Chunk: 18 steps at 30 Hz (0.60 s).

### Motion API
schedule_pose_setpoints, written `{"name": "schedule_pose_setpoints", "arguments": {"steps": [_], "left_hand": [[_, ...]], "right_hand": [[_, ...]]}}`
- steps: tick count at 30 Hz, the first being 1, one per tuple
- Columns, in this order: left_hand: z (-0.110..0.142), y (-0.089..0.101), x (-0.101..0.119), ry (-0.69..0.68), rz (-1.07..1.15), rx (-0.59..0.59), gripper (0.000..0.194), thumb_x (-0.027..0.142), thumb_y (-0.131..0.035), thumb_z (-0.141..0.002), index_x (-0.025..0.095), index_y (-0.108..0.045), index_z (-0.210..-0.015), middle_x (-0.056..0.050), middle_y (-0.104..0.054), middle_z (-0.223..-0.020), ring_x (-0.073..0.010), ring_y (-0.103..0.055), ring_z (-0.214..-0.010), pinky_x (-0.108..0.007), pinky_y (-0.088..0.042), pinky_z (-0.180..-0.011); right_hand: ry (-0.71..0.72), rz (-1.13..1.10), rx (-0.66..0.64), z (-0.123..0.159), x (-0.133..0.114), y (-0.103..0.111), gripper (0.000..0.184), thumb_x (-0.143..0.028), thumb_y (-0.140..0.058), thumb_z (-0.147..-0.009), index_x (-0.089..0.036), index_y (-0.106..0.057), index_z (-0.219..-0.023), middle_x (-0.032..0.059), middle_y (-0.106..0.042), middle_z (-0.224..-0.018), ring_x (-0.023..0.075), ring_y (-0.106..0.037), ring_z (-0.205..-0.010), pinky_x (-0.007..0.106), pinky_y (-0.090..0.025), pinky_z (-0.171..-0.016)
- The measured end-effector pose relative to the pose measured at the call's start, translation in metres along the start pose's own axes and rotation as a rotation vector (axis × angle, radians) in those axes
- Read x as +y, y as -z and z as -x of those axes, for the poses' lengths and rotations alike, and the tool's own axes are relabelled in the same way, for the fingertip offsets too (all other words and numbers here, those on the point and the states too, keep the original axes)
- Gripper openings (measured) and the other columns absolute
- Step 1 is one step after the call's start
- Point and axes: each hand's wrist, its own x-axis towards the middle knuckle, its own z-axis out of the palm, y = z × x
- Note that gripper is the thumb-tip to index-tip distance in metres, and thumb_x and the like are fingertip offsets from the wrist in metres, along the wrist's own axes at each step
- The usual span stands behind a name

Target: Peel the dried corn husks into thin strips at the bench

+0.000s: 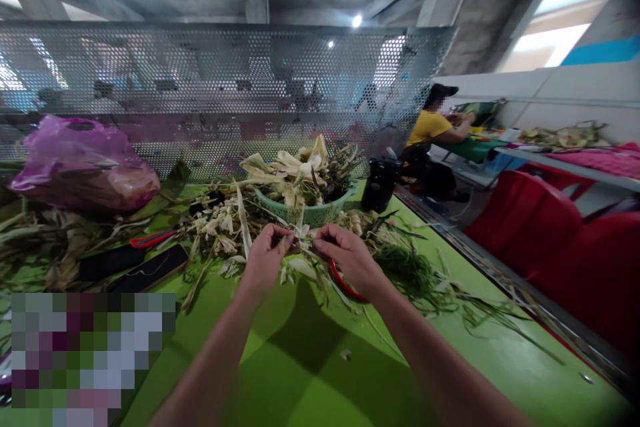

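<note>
Above the green table [313, 393], my left hand [265, 257] and my right hand [353, 257] face each other with thumb and forefinger pinched. A small pale piece of dried husk [302, 232] shows between the fingertips, and both hands appear to grip it; its exact shape is too small to make out. Just behind it stands a green plastic basket [320, 215] heaped with dried husks [300, 173]. Beneath my right hand, a red-handled tool [345, 282] is partly hidden. Loose pale husk scraps [305, 268] lie under the fingers.
On the left are a purple plastic bag [83, 167], a red-handled cutting tool [153, 239] and a dark flat block [150, 268]. A black canister [379, 185] and green strands [415, 270] lie right. A perforated metal screen [200, 93] rises behind; red chairs [525, 220] and a seated person [433, 127] are beyond.
</note>
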Motion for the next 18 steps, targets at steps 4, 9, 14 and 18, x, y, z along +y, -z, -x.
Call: {"name": "schedule_pose_setpoints", "arguments": {"steps": [4,9,14,18], "left_hand": [[0.0011,0.0012,0.0010,0.003,-0.066,0.011,0.020,0.033,-0.063,-0.075,0.016,-0.053,-0.078,0.001,-0.058,-0.073,-0.0113,-0.054,-0.070,-0.027,-0.046,-0.072],[0.0011,0.0013,-0.0003,-0.036,-0.110,0.054,0.017,0.032,-0.062,-0.075,0.017,-0.054,-0.077,0.001,-0.057,-0.071,-0.0120,-0.053,-0.068,-0.026,-0.044,-0.069],[-0.0001,0.0015,-0.0056,-0.061,-0.088,0.087,0.017,0.033,-0.060,-0.076,0.017,-0.054,-0.079,0.001,-0.057,-0.072,-0.0124,-0.053,-0.069,-0.026,-0.043,-0.068],[0.0006,0.0021,-0.0001,-0.076,-0.058,0.051,0.017,0.031,-0.063,-0.074,0.017,-0.055,-0.078,-0.003,-0.062,-0.085,-0.0130,-0.055,-0.078,-0.026,-0.043,-0.073]], "right_hand": [[-0.013,-0.029,-0.002,-0.0007,-0.0021,0.0003,0.013,-0.029,-0.053,-0.082,-0.019,-0.052,-0.073,-0.0017,-0.052,-0.065,0.0137,-0.050,-0.062,0.025,-0.039,-0.060],[-0.022,0.006,0.034,-0.0028,-0.0009,-0.0015,0.014,-0.028,-0.054,-0.079,-0.019,-0.051,-0.070,-0.0021,-0.052,-0.062,0.0137,-0.048,-0.060,0.025,-0.037,-0.058],[-0.035,0.037,0.043,-0.0042,0.0024,-0.0032,0.014,-0.027,-0.054,-0.078,-0.019,-0.049,-0.066,-0.0030,-0.050,-0.059,0.0128,-0.045,-0.057,0.025,-0.035,-0.056],[-0.051,0.032,0.041,-0.0055,0.0056,-0.0040,0.014,-0.027,-0.054,-0.076,-0.019,-0.050,-0.066,-0.0030,-0.051,-0.059,0.0132,-0.047,-0.056,0.026,-0.036,-0.056]]}}
